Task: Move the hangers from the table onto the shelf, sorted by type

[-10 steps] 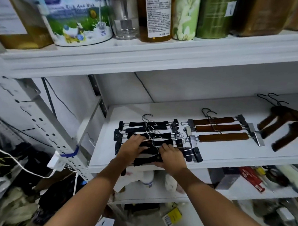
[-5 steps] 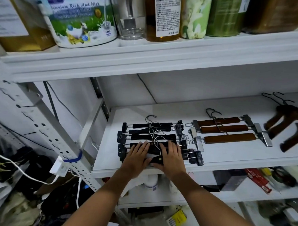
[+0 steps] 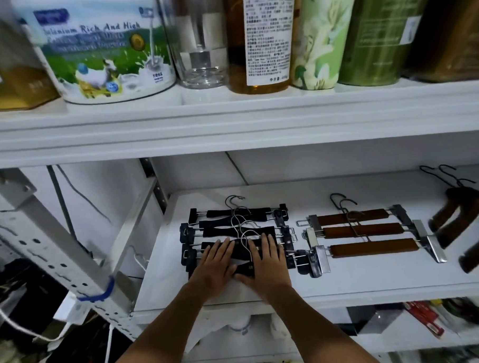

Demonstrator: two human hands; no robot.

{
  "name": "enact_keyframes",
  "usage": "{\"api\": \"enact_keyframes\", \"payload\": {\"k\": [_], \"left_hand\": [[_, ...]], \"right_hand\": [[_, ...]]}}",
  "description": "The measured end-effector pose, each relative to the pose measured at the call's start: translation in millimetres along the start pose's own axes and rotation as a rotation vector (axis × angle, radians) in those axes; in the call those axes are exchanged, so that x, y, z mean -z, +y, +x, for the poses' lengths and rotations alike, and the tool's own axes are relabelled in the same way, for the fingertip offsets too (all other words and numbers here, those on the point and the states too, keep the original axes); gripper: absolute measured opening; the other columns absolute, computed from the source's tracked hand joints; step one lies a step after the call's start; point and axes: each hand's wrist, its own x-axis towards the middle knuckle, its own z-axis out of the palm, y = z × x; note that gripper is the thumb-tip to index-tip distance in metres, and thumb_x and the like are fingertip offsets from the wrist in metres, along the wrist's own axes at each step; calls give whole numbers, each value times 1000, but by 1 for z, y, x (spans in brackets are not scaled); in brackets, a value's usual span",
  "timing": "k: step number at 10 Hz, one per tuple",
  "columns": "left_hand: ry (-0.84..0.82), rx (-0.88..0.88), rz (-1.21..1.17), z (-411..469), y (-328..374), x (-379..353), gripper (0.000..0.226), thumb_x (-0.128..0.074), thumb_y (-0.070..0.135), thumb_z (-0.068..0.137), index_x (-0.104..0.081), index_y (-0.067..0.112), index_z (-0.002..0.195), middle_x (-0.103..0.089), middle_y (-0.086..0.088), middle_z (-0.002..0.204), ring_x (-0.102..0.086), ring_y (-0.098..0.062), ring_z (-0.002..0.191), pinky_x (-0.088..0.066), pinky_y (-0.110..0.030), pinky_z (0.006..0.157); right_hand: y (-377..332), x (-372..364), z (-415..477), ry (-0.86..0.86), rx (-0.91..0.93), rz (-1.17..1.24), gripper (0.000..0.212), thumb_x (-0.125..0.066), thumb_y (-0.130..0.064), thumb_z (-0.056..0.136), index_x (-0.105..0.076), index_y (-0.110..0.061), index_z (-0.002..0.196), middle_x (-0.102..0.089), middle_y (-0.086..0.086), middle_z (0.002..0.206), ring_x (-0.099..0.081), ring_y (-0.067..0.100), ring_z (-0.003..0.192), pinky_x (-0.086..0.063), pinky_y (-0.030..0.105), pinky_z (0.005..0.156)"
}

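Left hand [image 3: 215, 260] and right hand [image 3: 266, 258] lie flat, side by side, on the front of the black clip hangers [image 3: 221, 231]. Fingers straight, slightly spread, pressing down, gripping nothing. That stack lies on the white shelf [image 3: 347, 281]. Wooden clip hangers [image 3: 364, 230] sit just right of the stack, dark wooden hangers [image 3: 465, 215] further right.

Prob. a home storeroom / utility corner. White metal rack [image 3: 44, 253] w/ perforated uprights. Top shelf [image 3: 230, 118] is packed edge to edge: milk-powder tin [image 3: 101, 50], glass [image 3: 199, 46], bottle [image 3: 259, 37], green tins [image 3: 374, 32]. Mid shelf [image 3: 347, 283] has hangers [image 3: 234, 222] in rows. Bottom shelf [image 3: 404, 341] holds misc tubes [image 3: 425, 321], blurred. Left of the rack: power strip [image 3: 69, 306] tied to an upright w/ blue tie [image 3: 99, 293], loose cable [image 3: 19, 326], dark clutter [image 3: 18, 361].
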Motion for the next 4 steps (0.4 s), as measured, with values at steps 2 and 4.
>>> {"api": "enact_keyframes", "payload": {"k": [2, 4], "left_hand": [[-41, -5, 42, 5, -2, 2, 125, 41, 76, 45, 9, 17, 150, 11, -1, 159, 11, -21, 147, 12, -31, 114], [-108, 63, 86, 0, 17, 32, 65, -20, 47, 99, 3, 16, 151, 10, -9, 159, 7, -28, 148, 1, -38, 120]], "right_hand": [[1, -1, 6, -21, -1, 9, 128, 10, -92, 46, -2, -23, 152, 3, 15, 159, 9, 31, 146, 4, 45, 116], [3, 27, 2, -195, -25, -70, 108, -18, -89, 68, 0, -24, 152, 4, 8, 160, 10, 29, 146, 7, 47, 117]]}}
